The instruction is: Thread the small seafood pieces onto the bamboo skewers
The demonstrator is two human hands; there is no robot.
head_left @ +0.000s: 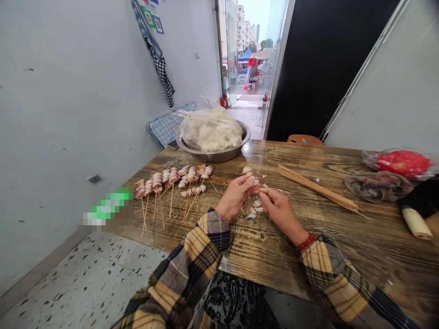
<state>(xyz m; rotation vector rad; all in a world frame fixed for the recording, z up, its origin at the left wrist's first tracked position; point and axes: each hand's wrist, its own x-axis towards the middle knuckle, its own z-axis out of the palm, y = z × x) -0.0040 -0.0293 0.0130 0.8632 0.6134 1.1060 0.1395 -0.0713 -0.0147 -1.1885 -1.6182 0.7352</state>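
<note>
My left hand (pixel 236 196) is closed around pinkish-white garlic cloves (pixel 247 170), which show beyond its fingertips and seem threaded on a stick. My right hand (pixel 278 208) meets it, thumb and fingers pinched near the thin wooden skewer that runs between the two; most of that skewer is hidden by fingers. Just below them lie loose garlic cloves (pixel 253 210) and bits of papery skin. To the left, several filled garlic skewers (pixel 171 176) rest in a row with their bare stick ends toward me.
A bundle of bare skewers (pixel 317 188) lies right of my hands. Behind stands a metal basin (pixel 214 156) holding a plastic bag (pixel 212 130) of pale contents. At the right are a crumpled cloth (pixel 379 186), a red bagged item (pixel 404 163) and a pale cylindrical handle (pixel 416 223). A wall borders the left.
</note>
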